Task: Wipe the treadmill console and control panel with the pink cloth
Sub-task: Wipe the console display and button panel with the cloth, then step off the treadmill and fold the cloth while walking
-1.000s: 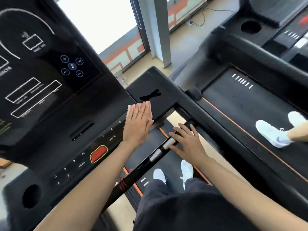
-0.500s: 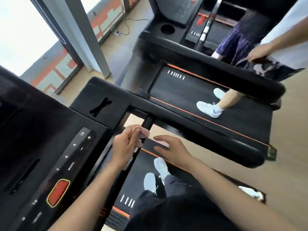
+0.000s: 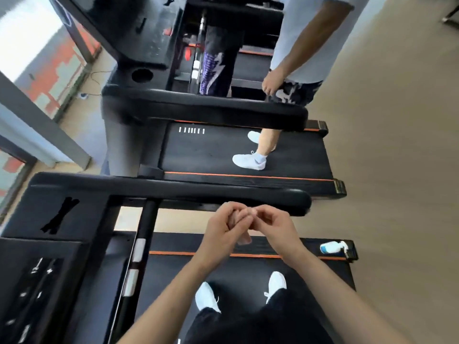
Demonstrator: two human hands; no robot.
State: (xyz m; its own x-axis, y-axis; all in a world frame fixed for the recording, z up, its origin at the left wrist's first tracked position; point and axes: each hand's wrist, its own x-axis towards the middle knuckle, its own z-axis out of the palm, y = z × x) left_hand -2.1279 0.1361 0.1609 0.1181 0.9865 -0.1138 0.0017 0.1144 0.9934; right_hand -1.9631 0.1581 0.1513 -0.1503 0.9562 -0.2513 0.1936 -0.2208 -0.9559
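Observation:
Both hands meet in mid-air over the treadmill belt [image 3: 248,269], to the right of the panel. My left hand [image 3: 222,232] is closed around the bunched pink cloth [image 3: 239,219], of which only small folds show between the fingers. My right hand [image 3: 275,227] pinches the same cloth from the right. The black control panel [image 3: 37,281] with its white button marks lies at the lower left, apart from both hands. The upper console screen is out of view.
A black side handrail [image 3: 198,192] runs just beyond my hands. The crossbar with silver grips [image 3: 135,266] lies left of them. A white and blue spray bottle [image 3: 332,247] rests at the belt's rear edge. Another person [image 3: 250,161] stands on the neighbouring treadmill.
My left hand lifted the cloth off the control panel and moved right. My right hand left the crossbar and joined it on the cloth. The view swung right, away from the console.

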